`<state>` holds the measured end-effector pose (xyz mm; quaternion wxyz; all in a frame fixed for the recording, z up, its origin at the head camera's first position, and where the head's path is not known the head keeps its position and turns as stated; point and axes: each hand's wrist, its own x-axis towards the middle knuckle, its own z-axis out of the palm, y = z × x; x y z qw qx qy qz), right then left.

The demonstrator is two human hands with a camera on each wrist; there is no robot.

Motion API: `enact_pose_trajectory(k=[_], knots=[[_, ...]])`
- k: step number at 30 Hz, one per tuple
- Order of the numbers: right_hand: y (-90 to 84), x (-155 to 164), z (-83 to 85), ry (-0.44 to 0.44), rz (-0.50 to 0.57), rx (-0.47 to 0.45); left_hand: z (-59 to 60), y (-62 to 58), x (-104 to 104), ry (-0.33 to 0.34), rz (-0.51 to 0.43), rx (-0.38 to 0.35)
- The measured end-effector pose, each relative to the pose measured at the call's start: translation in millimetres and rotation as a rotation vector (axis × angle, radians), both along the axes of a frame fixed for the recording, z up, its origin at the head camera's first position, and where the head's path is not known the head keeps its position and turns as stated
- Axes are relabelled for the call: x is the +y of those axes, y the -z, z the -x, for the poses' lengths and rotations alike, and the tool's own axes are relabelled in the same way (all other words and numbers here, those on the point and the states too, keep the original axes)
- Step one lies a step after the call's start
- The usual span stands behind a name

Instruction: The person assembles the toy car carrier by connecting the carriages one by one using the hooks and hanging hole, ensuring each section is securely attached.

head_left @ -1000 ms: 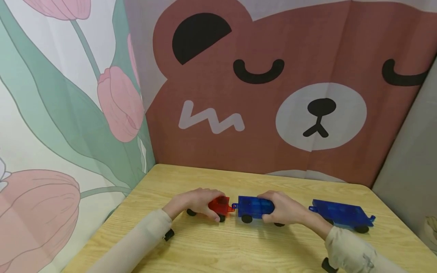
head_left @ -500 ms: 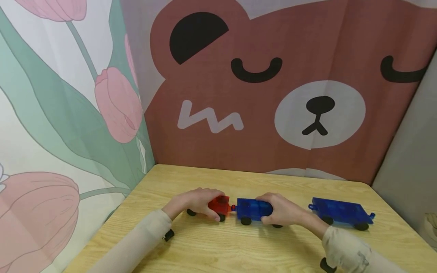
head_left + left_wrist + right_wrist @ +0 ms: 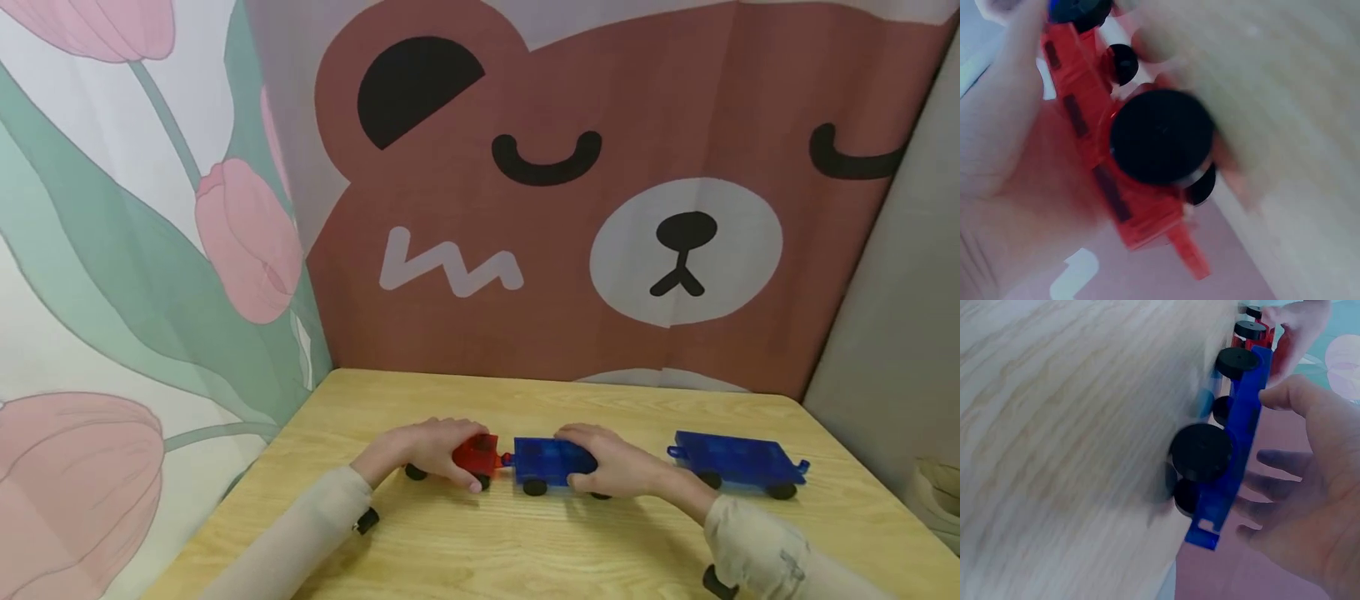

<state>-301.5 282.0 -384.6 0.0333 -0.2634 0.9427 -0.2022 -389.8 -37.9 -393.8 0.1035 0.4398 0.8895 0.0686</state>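
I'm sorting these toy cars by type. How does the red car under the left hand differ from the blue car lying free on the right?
The red car is red and gripped by the left hand; the free blue car is blue and untouched. The red car sits end to end with the blue car that the right hand holds, while the free blue car stands apart. Both the red and the free blue car are translucent, with black wheels, on the wooden table.

The left hand [image 3: 431, 450] covers most of the red car [image 3: 477, 454] in the head view, and the right hand [image 3: 611, 462] hides the back half of the blue car [image 3: 543, 461]. Both wrist views are blurred, so the coupling between the cars is unclear.
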Motion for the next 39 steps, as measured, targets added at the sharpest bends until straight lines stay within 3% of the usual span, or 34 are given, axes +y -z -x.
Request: enact_pose_trajectory(k=[6,12,19,24,30,39], knots=[[-9.0,20.2,-9.2,0.110,0.065,0.057,-6.4,-9.4,9.1,-0.015,-0.040,-0.002],[-14.0,62.7,-14.7,0.189,0.120,0.139,-11.5,-16.4,39.6,0.041,-0.123,0.173],[-7.7,121.1,-16.1,0.188,0.032,0.223,-25.3,-15.7,83.0,0.057,-0.144,0.315],[3.4,157.0,-18.9,0.185,-0.072,0.297,-35.3,-12.2,105.3,0.080,-0.115,0.308],[17.8,180.0,-22.1,0.213,-0.080,0.250,-40.3,-4.5,116.3,0.083,-0.059,0.253],[22.8,193.8,-27.4,0.157,-0.116,0.235,-41.2,0.0,125.4,0.111,-0.011,0.272]])
